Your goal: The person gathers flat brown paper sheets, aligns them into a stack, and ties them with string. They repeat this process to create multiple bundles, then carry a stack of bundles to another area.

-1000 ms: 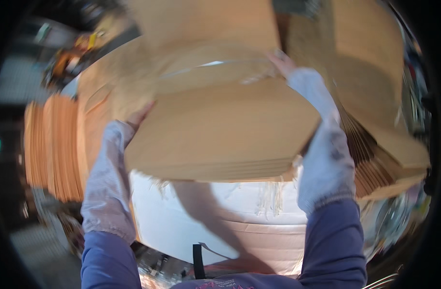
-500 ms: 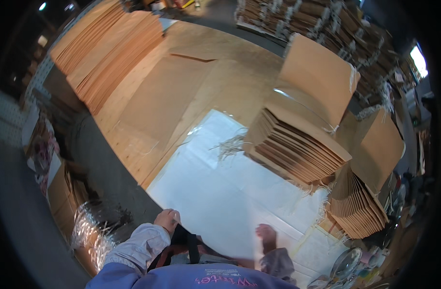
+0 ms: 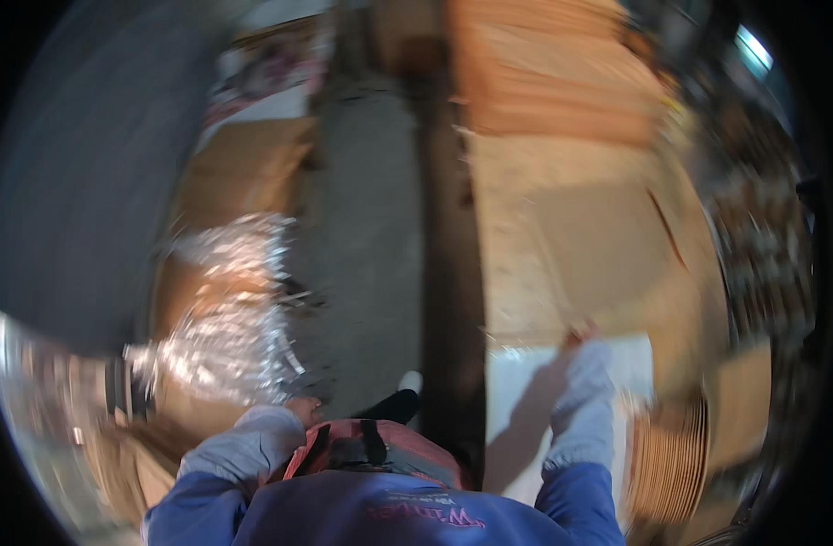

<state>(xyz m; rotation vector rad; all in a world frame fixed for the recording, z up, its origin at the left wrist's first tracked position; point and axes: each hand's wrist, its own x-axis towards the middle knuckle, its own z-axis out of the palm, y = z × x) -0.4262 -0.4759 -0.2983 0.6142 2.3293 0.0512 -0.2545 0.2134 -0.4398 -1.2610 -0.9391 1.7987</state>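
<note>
My right arm stretches forward over the table, and my right hand point(image 3: 580, 333) is at the far edge of a white sheet point(image 3: 517, 387), beside a flat brown cardboard sheet point(image 3: 608, 250). Motion smears its fingers, so I cannot tell whether it touches or grips the cardboard. Low at my left side is my left hand point(image 3: 304, 409), nearest to a heap of shiny clear plastic strips point(image 3: 239, 341). Its fingers are blurred too, and no held thing shows.
A tall stack of cardboard sheets point(image 3: 562, 86) stands at the table's far end. Folded cardboard pieces point(image 3: 669, 460) stand at the near right. Grey floor point(image 3: 371, 200) runs between the table and brown cardboard point(image 3: 243, 168) on the left. My foot point(image 3: 410, 381) shows there.
The view has swung left, bringing the floor aisle and plastic strips toward the middle. My right arm has extended forward across the white sheet; my left hand stays low beside my body.
</note>
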